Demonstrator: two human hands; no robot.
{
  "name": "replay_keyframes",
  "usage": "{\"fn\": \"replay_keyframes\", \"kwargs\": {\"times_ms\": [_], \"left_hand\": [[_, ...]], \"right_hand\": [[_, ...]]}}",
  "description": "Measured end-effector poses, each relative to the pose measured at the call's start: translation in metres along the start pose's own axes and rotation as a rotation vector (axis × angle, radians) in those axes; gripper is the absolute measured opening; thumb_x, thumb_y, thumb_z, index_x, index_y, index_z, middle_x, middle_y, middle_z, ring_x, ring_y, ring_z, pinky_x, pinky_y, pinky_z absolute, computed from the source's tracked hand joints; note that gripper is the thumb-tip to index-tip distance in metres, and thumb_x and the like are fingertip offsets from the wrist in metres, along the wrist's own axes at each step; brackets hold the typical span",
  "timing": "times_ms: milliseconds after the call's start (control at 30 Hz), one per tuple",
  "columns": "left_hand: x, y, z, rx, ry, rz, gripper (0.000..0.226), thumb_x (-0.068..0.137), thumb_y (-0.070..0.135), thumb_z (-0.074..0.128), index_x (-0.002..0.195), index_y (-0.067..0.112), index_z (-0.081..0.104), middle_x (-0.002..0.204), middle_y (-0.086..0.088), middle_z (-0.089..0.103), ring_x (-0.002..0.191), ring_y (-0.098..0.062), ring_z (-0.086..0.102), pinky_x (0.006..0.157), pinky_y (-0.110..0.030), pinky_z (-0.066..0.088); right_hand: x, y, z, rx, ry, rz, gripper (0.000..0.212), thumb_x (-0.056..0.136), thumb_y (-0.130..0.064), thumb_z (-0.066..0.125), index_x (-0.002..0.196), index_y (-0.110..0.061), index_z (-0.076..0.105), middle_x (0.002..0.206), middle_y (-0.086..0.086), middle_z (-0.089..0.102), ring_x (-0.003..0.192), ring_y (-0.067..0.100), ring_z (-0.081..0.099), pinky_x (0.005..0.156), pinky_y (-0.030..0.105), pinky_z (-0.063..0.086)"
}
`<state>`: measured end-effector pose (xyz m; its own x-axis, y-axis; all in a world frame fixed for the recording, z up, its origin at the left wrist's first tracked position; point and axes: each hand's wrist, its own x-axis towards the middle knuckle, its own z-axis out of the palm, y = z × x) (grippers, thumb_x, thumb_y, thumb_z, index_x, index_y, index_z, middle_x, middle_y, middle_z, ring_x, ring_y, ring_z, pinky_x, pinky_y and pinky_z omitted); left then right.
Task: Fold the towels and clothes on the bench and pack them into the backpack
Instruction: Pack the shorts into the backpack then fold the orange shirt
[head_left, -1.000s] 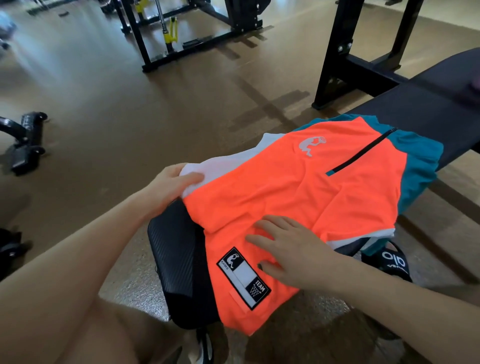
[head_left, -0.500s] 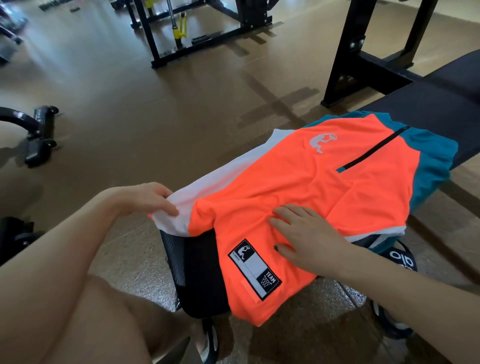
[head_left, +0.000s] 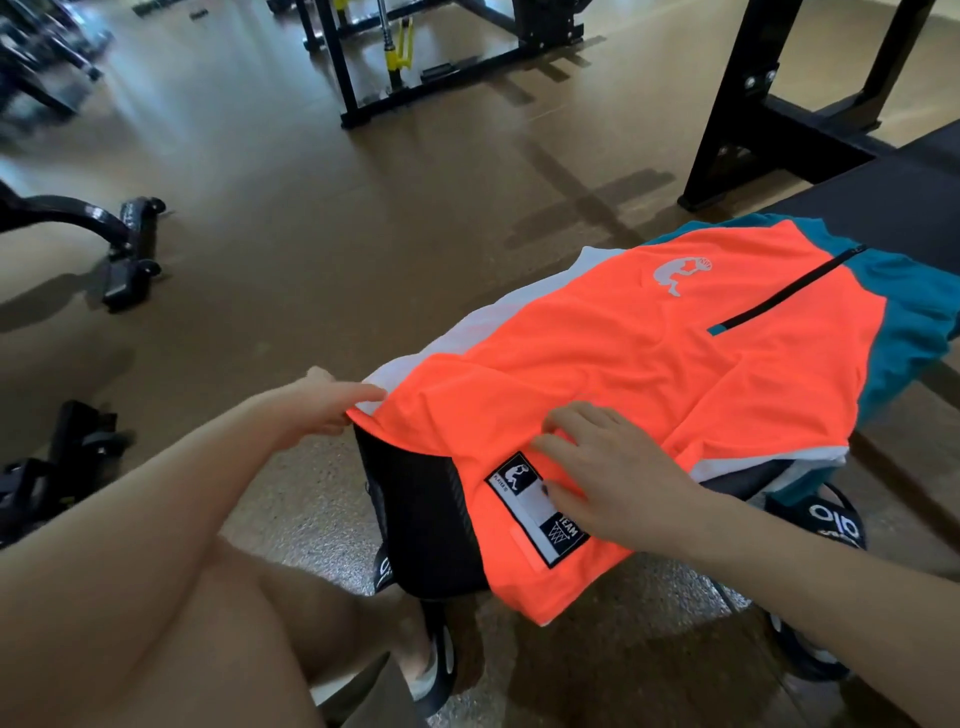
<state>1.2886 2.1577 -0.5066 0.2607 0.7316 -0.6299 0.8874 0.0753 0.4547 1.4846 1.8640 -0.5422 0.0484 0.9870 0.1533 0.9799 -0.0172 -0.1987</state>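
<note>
Pinching fingers (head_left: 332, 410) — orange shorts (head_left: 649, 358) edge

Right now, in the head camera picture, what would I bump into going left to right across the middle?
Black machine foot → left hand pinching the shorts' edge → right hand resting on the orange shorts → teal waistband.

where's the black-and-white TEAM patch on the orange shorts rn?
Head view, lower centre: the patch sits near the hem of the orange shorts, which droops over the bench end, partly under the right hand fingers.
</note>
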Motion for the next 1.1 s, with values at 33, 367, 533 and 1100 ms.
{"fn": "replay_keyframes", "kwargs": {"times_ms": [33, 367, 533, 1100], "left_hand": [[-0.001, -0.001, 0.010, 0.031, 0.107, -0.003, 0.092, 0.070, 0.050, 0.082, 0.135, -0.001, 0.042, 0.106, -0.009, 0.062, 0.091, -0.021, 0.064, 0.082, -0.036, 0.055], [-0.036, -0.013, 0.061, -0.175, 0.235, 0.228, 0.056, 0.067, 0.031, 0.077, 0.113, 0.020, 0.047, 0.098, -0.015, 0.070, 0.092, -0.031, 0.069, 0.086, -0.048, 0.058], [-0.043, -0.008, 0.067, -0.259, 0.176, 0.287, 0.024, 0.088, 0.009, 0.065, 0.109, 0.016, 0.057, 0.093, -0.020, 0.068, 0.076, -0.023, 0.067, 0.079, -0.039, 0.061], [-0.043, -0.030, 0.048, -0.340, 0.284, 0.113, 0.023, 0.093, 0.014, 0.056, 0.114, 0.008, 0.050, 0.101, -0.011, 0.059, 0.079, -0.021, 0.062, 0.062, -0.032, 0.057]], "right_hand": [[-0.001, -0.008, 0.001, 0.019, -0.006, -0.046, 0.032, 0.084, -0.042, 0.050, 0.101, -0.018, 0.064, 0.106, 0.001, 0.057, 0.100, 0.025, 0.053, 0.084, 0.040, 0.045], [-0.001, -0.040, 0.018, -0.040, -0.061, -0.252, 0.022, 0.074, -0.035, 0.074, 0.080, -0.021, 0.058, 0.080, -0.003, 0.059, 0.076, 0.022, 0.058, 0.064, 0.035, 0.049], [0.000, -0.042, 0.014, 0.193, -0.073, -0.166, 0.012, 0.088, -0.026, 0.047, 0.084, -0.017, 0.053, 0.085, 0.002, 0.057, 0.079, 0.024, 0.054, 0.068, 0.038, 0.045], [-0.012, -0.005, -0.003, 0.188, -0.237, -0.104, 0.044, 0.084, -0.050, 0.054, 0.119, -0.023, 0.059, 0.109, -0.001, 0.054, 0.100, 0.021, 0.053, 0.088, 0.038, 0.047]]}}
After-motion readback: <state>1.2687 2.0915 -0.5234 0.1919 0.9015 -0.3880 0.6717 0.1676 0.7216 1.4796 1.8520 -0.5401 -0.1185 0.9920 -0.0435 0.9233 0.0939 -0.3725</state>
